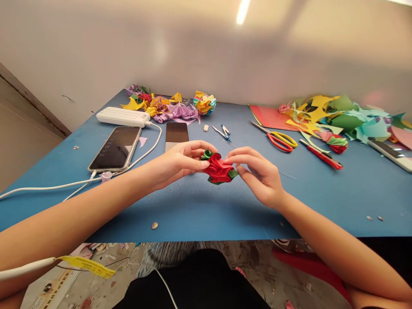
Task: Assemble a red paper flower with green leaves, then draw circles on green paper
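Note:
A red paper flower with curled petals and green paper leaves is held above the blue table, in the middle of the view. My left hand grips its left side, the thumb pressed near a curled green piece and the fingers behind. On the flower's right side, the fingertips of my right hand are closed at a green leaf and the red edge. Between and beyond the hands, a dark phone lies on the table, partly covered by my left hand.
Scissors with red and yellow handles and a red-handled cutter lie to the right, near piled paper scraps. At left are a phone, a white power bank and cables. Paper flowers, an eraser and a compass lie behind.

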`<state>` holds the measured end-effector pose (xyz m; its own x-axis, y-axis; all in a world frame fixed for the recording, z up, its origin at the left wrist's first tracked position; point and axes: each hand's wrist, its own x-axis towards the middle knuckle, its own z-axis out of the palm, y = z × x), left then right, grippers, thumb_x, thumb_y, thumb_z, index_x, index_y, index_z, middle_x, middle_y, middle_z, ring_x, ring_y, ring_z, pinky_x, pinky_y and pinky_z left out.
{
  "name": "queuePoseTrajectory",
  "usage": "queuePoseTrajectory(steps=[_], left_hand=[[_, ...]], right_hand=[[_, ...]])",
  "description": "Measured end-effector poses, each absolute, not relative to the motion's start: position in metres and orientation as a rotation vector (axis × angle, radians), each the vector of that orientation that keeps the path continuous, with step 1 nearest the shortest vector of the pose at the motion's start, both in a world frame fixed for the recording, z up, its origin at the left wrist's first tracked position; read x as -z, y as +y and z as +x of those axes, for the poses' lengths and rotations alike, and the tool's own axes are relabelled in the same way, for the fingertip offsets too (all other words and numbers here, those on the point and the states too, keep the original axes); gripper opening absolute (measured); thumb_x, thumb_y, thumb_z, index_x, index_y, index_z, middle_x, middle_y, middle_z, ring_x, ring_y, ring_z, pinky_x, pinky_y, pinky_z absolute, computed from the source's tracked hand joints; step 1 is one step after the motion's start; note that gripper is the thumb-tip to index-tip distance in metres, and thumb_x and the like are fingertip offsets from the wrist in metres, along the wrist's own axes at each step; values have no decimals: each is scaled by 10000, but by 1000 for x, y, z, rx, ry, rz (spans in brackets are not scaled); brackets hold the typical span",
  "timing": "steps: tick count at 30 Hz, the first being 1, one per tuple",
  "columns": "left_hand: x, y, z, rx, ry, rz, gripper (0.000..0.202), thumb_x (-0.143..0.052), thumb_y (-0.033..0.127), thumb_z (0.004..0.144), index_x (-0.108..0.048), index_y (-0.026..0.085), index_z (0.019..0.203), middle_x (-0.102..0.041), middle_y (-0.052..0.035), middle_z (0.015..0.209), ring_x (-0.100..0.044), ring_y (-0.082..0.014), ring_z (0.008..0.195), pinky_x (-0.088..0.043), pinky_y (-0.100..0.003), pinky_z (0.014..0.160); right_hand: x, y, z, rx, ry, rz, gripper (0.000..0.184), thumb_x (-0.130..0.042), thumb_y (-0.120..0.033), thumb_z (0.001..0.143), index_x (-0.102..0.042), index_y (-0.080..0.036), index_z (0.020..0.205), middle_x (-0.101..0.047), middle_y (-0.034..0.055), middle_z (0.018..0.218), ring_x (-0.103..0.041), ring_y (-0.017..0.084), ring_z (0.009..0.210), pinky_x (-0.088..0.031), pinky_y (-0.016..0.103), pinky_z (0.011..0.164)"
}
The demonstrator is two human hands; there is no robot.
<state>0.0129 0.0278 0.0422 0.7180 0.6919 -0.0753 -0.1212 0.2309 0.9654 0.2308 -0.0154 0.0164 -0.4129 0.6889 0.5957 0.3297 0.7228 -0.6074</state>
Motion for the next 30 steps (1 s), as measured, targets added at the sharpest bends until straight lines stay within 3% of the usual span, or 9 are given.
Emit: queuePoseTrajectory(steps=[11,17,20,25,30], left_hand=[[-41,29,14,-567,552,1144,400,-631,82,640,-593,156,1031,-636,-51,985,-592,-143,864,-449,-240,767],[-42,30,12,-505,569,1237,309,-616,162,764,-608,132,1072,-650,-67,978,-599,-145,894,-463,-233,781],[-41,30,13,-461,576,1294,296,-586,209,833,-598,126,1118,-664,-81,991,-616,-147,911,-477,-265,840],[-37,25,16,-433,666,1333,385,-602,244,840,-533,129,1201,-682,-88,975,-646,-174,911,-507,-333,865],[-38,26,18,-539,817,1476,257,-496,265,884,-595,119,1071,-680,-75,923,-650,-175,876,-550,-311,772]], right_hand=[[-15,-14,233,-431,-2045,-724,350,-478,-65,838,-626,-259,1090,-589,64,1038,-567,183,949,-472,357,824],[-16,-12,233,-490,-2063,-735,323,-457,-67,859,-633,-246,1063,-625,52,945,-576,163,871,-477,338,777],[-15,-9,234,-472,-2092,-794,290,-560,-122,822,-607,-243,1081,-609,52,969,-564,174,894,-469,343,784],[-10,-3,235,-559,-2164,-960,544,-727,-276,706,-472,-237,1185,-548,73,1122,-549,205,998,-458,344,774],[-7,0,235,-670,-2165,-875,176,-594,-207,807,-567,-217,980,-611,58,1038,-572,182,960,-454,351,814]])
